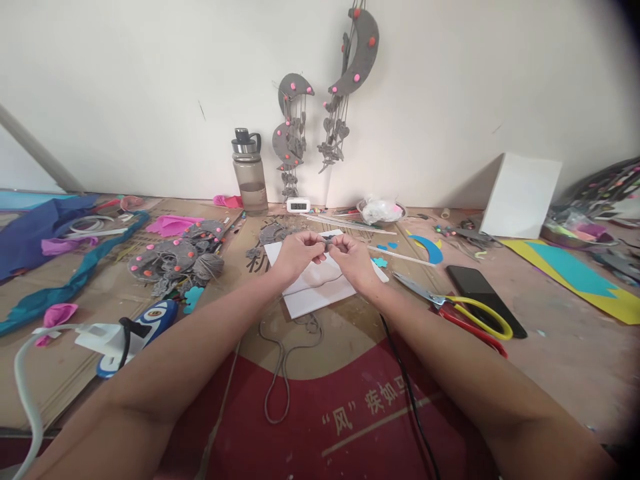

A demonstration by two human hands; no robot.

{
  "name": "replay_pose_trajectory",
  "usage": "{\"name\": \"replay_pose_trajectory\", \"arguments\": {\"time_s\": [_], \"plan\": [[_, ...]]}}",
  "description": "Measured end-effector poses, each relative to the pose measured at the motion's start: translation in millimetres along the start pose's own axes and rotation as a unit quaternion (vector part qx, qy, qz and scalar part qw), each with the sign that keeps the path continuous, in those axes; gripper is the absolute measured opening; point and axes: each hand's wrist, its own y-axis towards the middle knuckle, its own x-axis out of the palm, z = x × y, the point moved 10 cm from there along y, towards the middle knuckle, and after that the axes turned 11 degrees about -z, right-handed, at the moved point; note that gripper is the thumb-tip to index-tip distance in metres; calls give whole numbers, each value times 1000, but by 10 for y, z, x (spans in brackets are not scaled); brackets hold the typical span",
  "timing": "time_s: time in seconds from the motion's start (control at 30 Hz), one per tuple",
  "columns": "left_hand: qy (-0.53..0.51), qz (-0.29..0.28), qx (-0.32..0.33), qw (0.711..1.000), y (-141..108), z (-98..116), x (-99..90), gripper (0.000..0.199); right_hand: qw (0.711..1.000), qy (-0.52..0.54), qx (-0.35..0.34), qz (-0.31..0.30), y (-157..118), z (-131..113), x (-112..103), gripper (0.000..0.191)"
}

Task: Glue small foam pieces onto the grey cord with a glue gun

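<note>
Both hands close together over the middle of the table, fingertips nearly meeting. Left hand: fingers curled, thumb and forefinger pinched on a small dark-gray piece. Right hand: also curled, pinching the same piece from the right. The piece is mostly hidden by the fingers; exact shape cannot be told. It sits above a smooth, flat white sheet, set askew on the cardboard. A thin gray line, apparently cord, curves across the sheet below the hands.

Near side of the sheet: gray cord, soft and matte, lying in a long narrow loop on cardboard printed dark red with pale characters. A thin black cable runs beside the right forearm.

Right: scissors, metal blades, one yellow and one red handle; a black phone, flat and glossy, just beside the handles. Beyond, a blue crescent with a yellow edge.

Left: gray crescent shapes dotted with pink and orange balls, heaped against a fuzzy ball of gray yarn. Crumpled teal strip farther left.

Far side: translucent gray bottle, upright, part filled; small white digital clock; gray crescent hangings with dangling strands against the pale wall.
</note>
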Motion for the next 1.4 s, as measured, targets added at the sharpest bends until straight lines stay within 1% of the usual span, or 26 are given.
{"name": "replay_pose_trajectory", "arguments": {"time_s": [0.1,0.2,0.27,0.3,0.33,0.37,0.43,0.5,0.57,0.63,0.73,0.83,0.93,1.03,1.13,1.2,1.27,1.4], "plan": [[3,-2,-10,1000,-9,-90,2,11,999,-33,9,8,-10,97,-9,15],[-19,-28,-19,999,-4,-221,31,17,997,-76,6,13,-40,121,-1,12],[-26,-43,-6,999,-9,-232,42,19,993,-119,-8,22,-76,32,5,10],[-26,-44,10,999,-18,-188,38,20,988,-149,-24,31,-101,-68,2,10],[-25,-41,33,998,-35,-105,32,20,981,-183,-45,42,-132,-207,-6,8],[-20,-35,65,997,-61,24,24,19,972,-216,-71,55,-169,-378,-19,7],[-14,-22,132,991,-140,356,23,18,956,-256,-120,74,-247,-748,-61,6],[8,-21,161,987,-209,658,72,17,958,-239,-143,67,-290,-1040,-126,7],[22,-36,165,985,-242,866,152,17,974,-187,-120,51,-277,-1161,-219,10],[6,-48,151,987,-239,931,203,16,985,-146,-86,33,-237,-1149,-280,10],[-33,-68,96,993,-184,799,238,13,991,-129,-44,2,-159,-979,-288,11],[-58,-106,43,992,-139,642,275,18,991,-131,-16,-15,-103,-783,-277,12],[-49,-125,11,991,-138,599,282,17,992,-127,3,-22,-92,-665,-271,12],[18,-110,2,994,-162,646,254,12,990,-134,15,-27,-116,-640,-250,11],[112,-82,18,990,-189,730,220,5,987,-155,16,-30,-138,-656,-214,10],[156,-59,33,985,-199,773,192,2,987,-156,5,-33,-138,-669,-196,11],[165,-36,45,985,-201,794,152,2,989,-143,-10,-38,-128,-673,-184,14],[103,-1,45,994,-184,753,59,4,991,-118,-28,-49,-121,-683,-182,20]]}}
